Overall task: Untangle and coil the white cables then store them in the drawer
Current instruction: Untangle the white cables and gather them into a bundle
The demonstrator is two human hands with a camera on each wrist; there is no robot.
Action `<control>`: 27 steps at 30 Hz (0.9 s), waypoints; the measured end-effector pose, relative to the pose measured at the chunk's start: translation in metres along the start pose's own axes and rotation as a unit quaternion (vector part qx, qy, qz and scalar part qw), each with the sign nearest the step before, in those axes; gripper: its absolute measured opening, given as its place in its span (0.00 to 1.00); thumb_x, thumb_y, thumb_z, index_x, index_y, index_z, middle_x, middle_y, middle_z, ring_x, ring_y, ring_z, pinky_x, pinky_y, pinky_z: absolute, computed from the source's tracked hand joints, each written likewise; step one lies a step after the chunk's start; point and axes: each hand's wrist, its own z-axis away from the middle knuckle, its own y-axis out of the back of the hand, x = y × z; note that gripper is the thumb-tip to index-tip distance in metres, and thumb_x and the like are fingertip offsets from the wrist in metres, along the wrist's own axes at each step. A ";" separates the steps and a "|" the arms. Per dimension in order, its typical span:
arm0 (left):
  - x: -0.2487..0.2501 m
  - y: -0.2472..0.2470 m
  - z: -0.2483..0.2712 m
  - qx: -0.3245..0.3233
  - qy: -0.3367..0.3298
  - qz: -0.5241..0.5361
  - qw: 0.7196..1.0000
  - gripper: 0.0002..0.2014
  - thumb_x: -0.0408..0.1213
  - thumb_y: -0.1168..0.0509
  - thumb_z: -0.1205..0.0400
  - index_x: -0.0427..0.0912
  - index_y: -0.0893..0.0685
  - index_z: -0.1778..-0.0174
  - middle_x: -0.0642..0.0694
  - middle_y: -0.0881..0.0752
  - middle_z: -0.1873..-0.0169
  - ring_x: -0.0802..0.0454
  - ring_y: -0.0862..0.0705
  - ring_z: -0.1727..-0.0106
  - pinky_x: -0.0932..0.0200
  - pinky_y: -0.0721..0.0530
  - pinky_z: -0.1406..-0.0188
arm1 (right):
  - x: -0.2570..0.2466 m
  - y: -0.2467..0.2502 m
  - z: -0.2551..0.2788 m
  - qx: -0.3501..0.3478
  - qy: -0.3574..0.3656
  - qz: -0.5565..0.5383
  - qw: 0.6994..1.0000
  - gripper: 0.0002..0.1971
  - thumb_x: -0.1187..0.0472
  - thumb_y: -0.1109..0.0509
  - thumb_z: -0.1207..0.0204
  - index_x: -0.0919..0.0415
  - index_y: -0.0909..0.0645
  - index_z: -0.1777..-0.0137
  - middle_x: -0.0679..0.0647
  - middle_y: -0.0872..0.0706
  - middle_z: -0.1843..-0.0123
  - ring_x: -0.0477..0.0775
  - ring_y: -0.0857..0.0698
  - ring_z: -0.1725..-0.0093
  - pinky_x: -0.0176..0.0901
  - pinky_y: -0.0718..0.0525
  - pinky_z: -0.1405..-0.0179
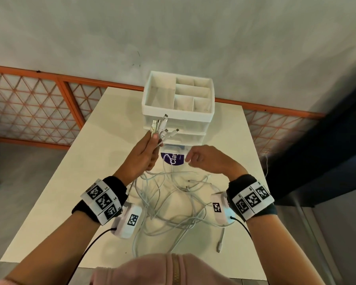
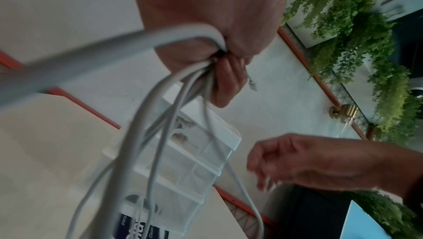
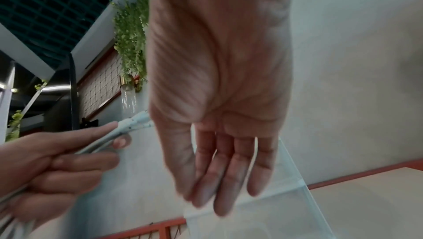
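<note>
I have the plug ends of the white cables [image 1: 161,128] gathered in my left hand [image 1: 141,156], fingers and thumb curled round the bundle just below the connectors, so that all the ends sit together and point up toward the drawer unit [image 1: 178,103]. Holding them there gives me one fixed point from which each lead can be traced down into the tangle [image 1: 173,204], which hangs from my grip and spreads in loose loops over the counter [image 1: 70,192] between my wrists. One far end with its plug lies apart at the near right of the heap. My right hand [image 1: 207,159] holds nothing: its fingers are relaxed and slightly bent, hovering just beside the bundle, above a labelled packet [image 1: 173,156] in front of the unit. I judge it is placed to pick out a single lead and draw it free. The drawers look closed, though their clear fronts make that hard to tell, so no storing has begun; the open top tray is divided into compartments.
</note>
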 end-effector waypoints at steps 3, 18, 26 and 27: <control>-0.001 -0.006 0.001 -0.023 -0.011 -0.013 1.000 0.16 0.48 0.52 0.12 0.49 0.33 0.65 0.57 0.38 0.78 0.58 0.45 0.78 0.63 0.47 0.81 | -0.019 0.007 -0.001 0.109 0.046 -0.116 0.986 0.10 0.58 0.34 0.19 0.65 0.17 0.45 0.54 0.11 0.58 0.46 0.13 0.61 0.31 0.18 0.59; 0.000 -0.017 0.005 -0.017 -0.041 -0.055 0.998 0.18 0.44 0.54 0.11 0.31 0.30 0.46 0.46 0.34 0.72 0.61 0.37 0.77 0.70 0.36 0.79 | -0.054 0.004 -0.010 0.117 0.058 -0.307 0.943 0.12 0.64 0.24 0.28 0.70 0.16 0.47 0.61 0.11 0.60 0.46 0.11 0.65 0.32 0.14 0.62; -0.001 -0.017 0.005 -0.011 -0.068 -0.071 0.995 0.12 0.43 0.51 0.11 0.41 0.31 0.57 0.43 0.36 0.71 0.56 0.38 0.74 0.70 0.36 0.78 | -0.049 0.010 -0.008 0.156 0.059 -0.294 0.941 0.12 0.64 0.27 0.24 0.73 0.16 0.47 0.64 0.13 0.58 0.49 0.14 0.64 0.36 0.14 0.60; -0.002 -0.018 0.006 -0.008 -0.072 -0.071 0.995 0.11 0.42 0.51 0.11 0.44 0.32 0.59 0.43 0.37 0.71 0.57 0.39 0.75 0.72 0.35 0.78 | -0.048 0.012 -0.007 0.161 0.056 -0.292 0.941 0.12 0.64 0.27 0.24 0.73 0.16 0.48 0.64 0.13 0.58 0.50 0.14 0.64 0.36 0.14 0.61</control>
